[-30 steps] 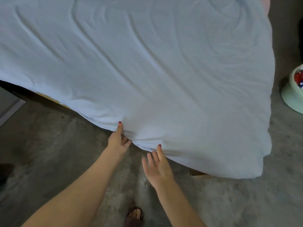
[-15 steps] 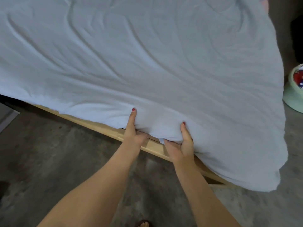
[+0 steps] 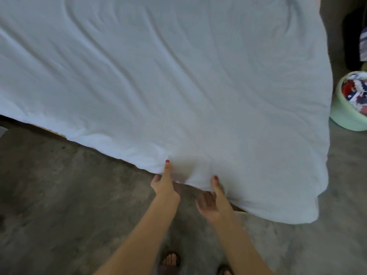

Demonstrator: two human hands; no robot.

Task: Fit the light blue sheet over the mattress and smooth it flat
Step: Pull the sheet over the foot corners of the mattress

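Light blue sheet (image 3: 178, 86) spread over bed, rippled with long creases, near edge hanging toward concrete floor (image 3: 59, 195). Left hand (image 3: 164, 182) pinches hem, thumb on top. Right hand (image 3: 213, 203) grips hem just beside it (fingers tucked under fabric). Green basket (image 3: 346, 116) of clothes off to right.
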